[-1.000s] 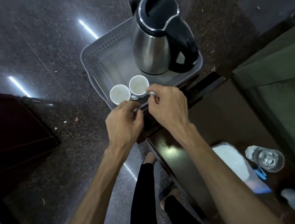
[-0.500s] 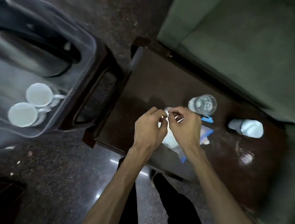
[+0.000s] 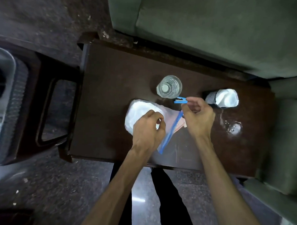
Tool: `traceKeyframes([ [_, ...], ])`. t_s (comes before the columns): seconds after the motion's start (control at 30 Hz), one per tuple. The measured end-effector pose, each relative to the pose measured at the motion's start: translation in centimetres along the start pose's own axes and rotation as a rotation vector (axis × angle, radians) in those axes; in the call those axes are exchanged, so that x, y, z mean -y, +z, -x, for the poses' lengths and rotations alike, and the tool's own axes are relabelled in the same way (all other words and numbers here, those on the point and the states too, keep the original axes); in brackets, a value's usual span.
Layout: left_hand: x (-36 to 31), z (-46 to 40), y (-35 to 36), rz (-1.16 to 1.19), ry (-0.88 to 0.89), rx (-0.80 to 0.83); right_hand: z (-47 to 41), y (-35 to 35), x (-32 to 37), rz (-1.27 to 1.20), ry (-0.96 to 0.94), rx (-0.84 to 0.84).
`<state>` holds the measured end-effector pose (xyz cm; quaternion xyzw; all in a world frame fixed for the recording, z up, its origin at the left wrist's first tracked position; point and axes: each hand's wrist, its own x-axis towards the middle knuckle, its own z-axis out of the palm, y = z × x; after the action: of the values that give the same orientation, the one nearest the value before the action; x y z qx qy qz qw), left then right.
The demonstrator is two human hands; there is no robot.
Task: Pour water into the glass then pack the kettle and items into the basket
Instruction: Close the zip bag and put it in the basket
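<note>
I've got both hands over the zip bag point(image 3: 141, 111) of white powder on the dark table point(image 3: 109, 97). Left hand point(image 3: 147, 129) fingers curled narrow above it, can't tell if they're pinching the film. Right hand point(image 3: 198, 115) pinches a blue clip point(image 3: 180, 100) w/ thumb and forefinger. Bag's soft, slippery, prob light; best grabbed by the stiff blue zip strip point(image 3: 170, 133). Glass point(image 3: 169, 87) just beyond holds water, fragile. Basket point(image 3: 2, 95) sits far left, well apart.

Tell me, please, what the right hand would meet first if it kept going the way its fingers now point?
Probably the blue clip at the right hand's fingertips, then the glass just beyond; depth is unclear.
</note>
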<state>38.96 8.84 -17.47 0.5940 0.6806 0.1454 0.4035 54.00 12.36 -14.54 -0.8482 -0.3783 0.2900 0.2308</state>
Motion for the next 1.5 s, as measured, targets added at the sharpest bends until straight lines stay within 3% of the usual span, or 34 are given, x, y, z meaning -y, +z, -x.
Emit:
traceKeyframes([
  [0.5, -0.7, 3.6, 2.3, 0.045, -0.081, -0.03, 0.2, -2.3, -5.5, 0.076, 0.043, 0.028],
  [0.7, -3.7, 5.7, 3.5, 0.092, -0.005, -0.096, 0.2, -2.4, -7.4, 0.21, 0.039, 0.147],
  [1.03, -6.4, 8.7, 8.9, 0.104, 0.023, 0.047, -1.2, -2.8, -9.0, 0.242, -0.031, 0.165],
  [1.13, -6.8, 9.0, 9.1, 0.122, 0.046, -0.031, -1.0, -2.8, -9.2, 0.213, -0.058, 0.192],
  [1.27, -5.6, 7.4, 6.8, 0.211, 0.036, -0.29, -0.1, -2.6, -9.7, 0.199, 0.0, 0.251],
  [1.37, -3.0, 3.6, 3.6, 0.126, 0.008, -0.408, 1.4, -2.4, -10.4, 0.194, 0.046, 0.311],
  [1.43, -1.2, 0.6, 1.6, -0.023, 0.018, -0.331, 2.7, -2.2, -11.1, 0.184, 0.052, 0.323],
  [1.5, 0.3, -1.9, 0.4, -0.187, 0.077, -0.14, 4.0, -2.0, -11.6, 0.171, 0.046, 0.329],
])
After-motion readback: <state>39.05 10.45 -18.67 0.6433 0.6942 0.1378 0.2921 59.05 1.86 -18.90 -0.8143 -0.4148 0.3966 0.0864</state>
